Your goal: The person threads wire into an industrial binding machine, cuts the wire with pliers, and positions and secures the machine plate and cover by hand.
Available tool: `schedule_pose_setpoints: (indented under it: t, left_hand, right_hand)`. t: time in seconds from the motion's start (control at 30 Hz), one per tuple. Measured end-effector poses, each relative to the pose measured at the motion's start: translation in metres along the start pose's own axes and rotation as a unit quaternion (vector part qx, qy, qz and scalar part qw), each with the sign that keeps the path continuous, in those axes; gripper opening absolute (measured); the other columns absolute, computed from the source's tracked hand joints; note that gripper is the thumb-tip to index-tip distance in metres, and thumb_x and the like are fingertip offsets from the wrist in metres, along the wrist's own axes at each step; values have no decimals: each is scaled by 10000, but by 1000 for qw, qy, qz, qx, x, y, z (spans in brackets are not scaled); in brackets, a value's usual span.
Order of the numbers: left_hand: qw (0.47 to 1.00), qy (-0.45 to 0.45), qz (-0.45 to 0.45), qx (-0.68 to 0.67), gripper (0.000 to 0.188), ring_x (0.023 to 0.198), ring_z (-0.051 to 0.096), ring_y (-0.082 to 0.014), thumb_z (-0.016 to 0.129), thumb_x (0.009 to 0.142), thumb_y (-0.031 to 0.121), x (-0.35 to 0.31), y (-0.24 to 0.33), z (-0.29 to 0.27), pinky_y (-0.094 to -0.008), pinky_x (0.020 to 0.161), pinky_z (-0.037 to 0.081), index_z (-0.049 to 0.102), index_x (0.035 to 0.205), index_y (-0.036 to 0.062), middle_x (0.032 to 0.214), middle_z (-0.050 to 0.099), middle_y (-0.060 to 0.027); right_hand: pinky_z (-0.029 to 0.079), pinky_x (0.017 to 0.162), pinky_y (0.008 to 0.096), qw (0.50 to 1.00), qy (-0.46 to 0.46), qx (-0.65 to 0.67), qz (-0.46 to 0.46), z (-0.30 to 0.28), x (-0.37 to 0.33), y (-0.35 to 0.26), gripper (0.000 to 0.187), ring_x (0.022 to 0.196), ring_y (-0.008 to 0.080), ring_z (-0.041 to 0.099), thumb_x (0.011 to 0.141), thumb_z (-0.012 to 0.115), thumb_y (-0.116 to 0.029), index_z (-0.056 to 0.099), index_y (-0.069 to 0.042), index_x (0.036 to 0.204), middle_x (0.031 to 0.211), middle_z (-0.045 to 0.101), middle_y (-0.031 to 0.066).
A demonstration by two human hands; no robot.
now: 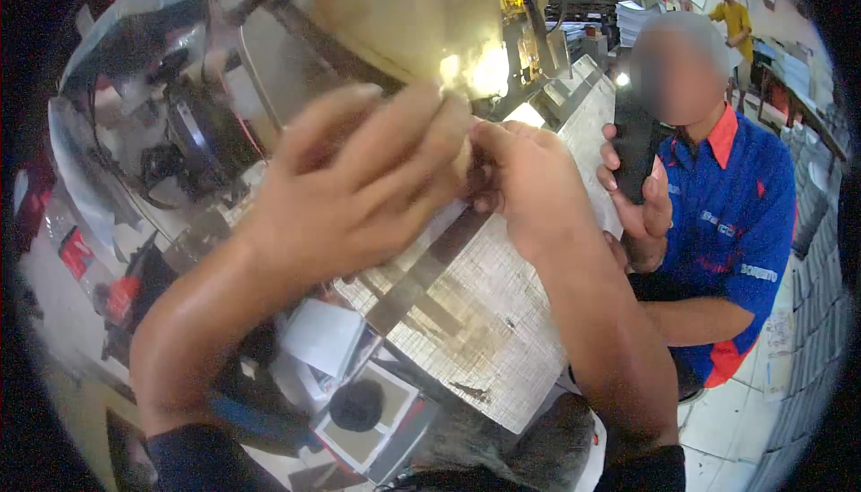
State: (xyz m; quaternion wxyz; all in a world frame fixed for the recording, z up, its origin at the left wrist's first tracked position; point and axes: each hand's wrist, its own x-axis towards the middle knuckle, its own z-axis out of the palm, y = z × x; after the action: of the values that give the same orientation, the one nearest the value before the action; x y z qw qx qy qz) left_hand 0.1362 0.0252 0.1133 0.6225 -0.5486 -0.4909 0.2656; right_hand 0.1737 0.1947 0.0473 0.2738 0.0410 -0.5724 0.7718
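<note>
Left hand (359, 182) and right hand (538, 178), fingers bent, come together above a worn board (489, 335); whether they grasp anything cannot be told. Beyond: a bright light (489, 70). Right: a person in blue (731, 214) holding a black device (635, 151).

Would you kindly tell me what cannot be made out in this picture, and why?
- Head view: whatever may lie between the fingertips of the left hand and right hand; the fingers cover it, and they are blurred.
- Head view: the detail behind the bright light; glare washes it out.
- Head view: the top of the round beige machine part; the upper edge cuts it off.
- Head view: what the distant person in yellow is handling; too small.
</note>
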Motion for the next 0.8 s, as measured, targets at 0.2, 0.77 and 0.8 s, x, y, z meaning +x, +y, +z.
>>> schedule_pose_setpoints:
  t: [0.2, 0.77, 0.8]
  left_hand:
    - [930, 168, -218, -243, 424, 864, 604, -225, 801, 697, 172, -45, 16, -23, -333, 745, 464, 660, 1096, 148, 1070, 651, -70]
    - [441, 117, -441, -773, 195, 767, 632, -88, 672, 897, 190, -31, 21, -10, -236, 660, 505, 713, 939, 4, 849, 695, -44]
    - [414, 158, -444, -779, 195, 776, 631, -89, 669, 900, 195, -31, 24, -6, -235, 656, 503, 713, 930, 7, 858, 693, -40]
  right_hand:
    - [307, 417, 242, 982, -5, 110, 155, -16, -35, -12, 257, 423, 107, 412, 903, 613, -270, 594, -52, 767, 580, 499, -5]
    - [482, 673, 278, 763, -24, -510, -396, 11, -62, -24, 276, 792, 200, 619, 788, 715, -28, 668, -61, 1058, 907, 654, 84]
    - [492, 692, 292, 748, -29, -519, -412, 13, -59, -23, 289, 810, 229, 626, 788, 712, -28, 671, -73, 1070, 923, 658, 91]
